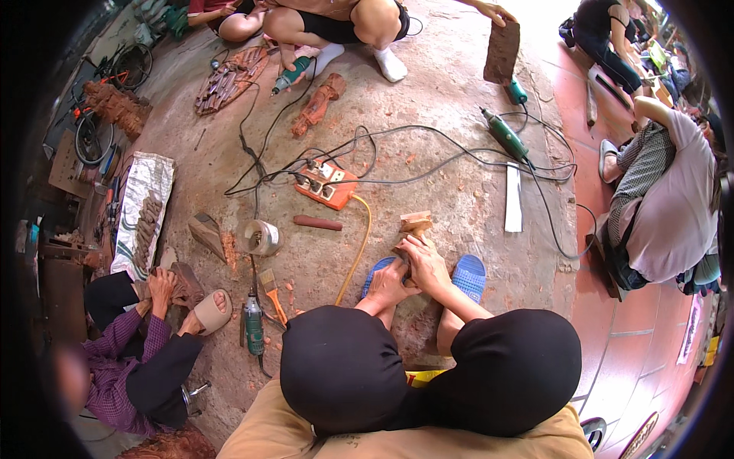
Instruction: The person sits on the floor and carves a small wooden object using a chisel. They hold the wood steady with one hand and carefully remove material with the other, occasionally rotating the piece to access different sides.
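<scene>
Ahead-left of the left hand (388,284) lies an orange power strip (329,185) (its yellow cord (369,229) curves back on that side); farther left, a bicycle wheel (94,140); ahead-right of the right hand (426,264), a flat white strip (513,197).

Wooden piece (415,222) partly hidden under right hand (428,265); crouching co-worker (335,27) cut off above

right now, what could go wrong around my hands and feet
The left hand and right hand work close together at the wood, so a slip might hurt either one. The yellow cord runs near the left slipper; stepping there could snag it and tug the power strip. Loose black cords might trip someone.
</scene>
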`<move>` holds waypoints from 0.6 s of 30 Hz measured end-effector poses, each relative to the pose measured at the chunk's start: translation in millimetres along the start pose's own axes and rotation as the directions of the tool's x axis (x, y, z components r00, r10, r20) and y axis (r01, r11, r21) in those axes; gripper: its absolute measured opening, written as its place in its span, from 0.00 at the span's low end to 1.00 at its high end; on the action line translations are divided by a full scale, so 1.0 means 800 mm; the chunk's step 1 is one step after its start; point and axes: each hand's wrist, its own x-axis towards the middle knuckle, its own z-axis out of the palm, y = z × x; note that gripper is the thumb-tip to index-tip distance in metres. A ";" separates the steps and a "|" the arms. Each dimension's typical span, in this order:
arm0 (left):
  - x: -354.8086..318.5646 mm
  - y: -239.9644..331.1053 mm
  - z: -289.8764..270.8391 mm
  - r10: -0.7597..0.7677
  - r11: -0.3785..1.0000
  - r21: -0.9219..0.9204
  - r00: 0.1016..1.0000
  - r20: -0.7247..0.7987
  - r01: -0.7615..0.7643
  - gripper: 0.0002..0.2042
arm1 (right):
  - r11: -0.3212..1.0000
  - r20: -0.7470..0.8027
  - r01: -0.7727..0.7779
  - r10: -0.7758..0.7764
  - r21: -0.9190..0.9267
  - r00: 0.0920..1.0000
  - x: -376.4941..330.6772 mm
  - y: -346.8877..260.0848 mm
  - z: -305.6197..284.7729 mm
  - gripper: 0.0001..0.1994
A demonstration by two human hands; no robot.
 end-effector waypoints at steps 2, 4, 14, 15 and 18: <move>-0.002 -0.001 0.000 -0.006 1.000 0.018 1.000 0.000 0.006 0.30 | 1.000 -0.002 -0.002 0.002 -0.003 1.000 0.001 -0.005 -0.001 0.15; -0.001 0.000 0.001 0.000 1.000 0.020 1.000 -0.009 0.000 0.30 | 1.000 -0.003 0.004 -0.004 0.003 1.000 0.000 -0.003 -0.003 0.15; 0.000 0.004 -0.001 0.005 1.000 0.015 1.000 -0.017 -0.005 0.30 | 1.000 -0.012 -0.004 0.004 0.001 1.000 0.002 -0.007 -0.010 0.14; 0.000 0.004 -0.001 0.004 1.000 0.016 1.000 -0.010 -0.004 0.30 | 1.000 -0.007 -0.006 0.006 0.004 1.000 0.002 -0.008 -0.011 0.14; 0.002 0.005 -0.002 -0.018 1.000 0.002 1.000 -0.007 0.018 0.29 | 1.000 0.004 -0.009 0.009 0.011 1.000 0.003 -0.007 -0.012 0.14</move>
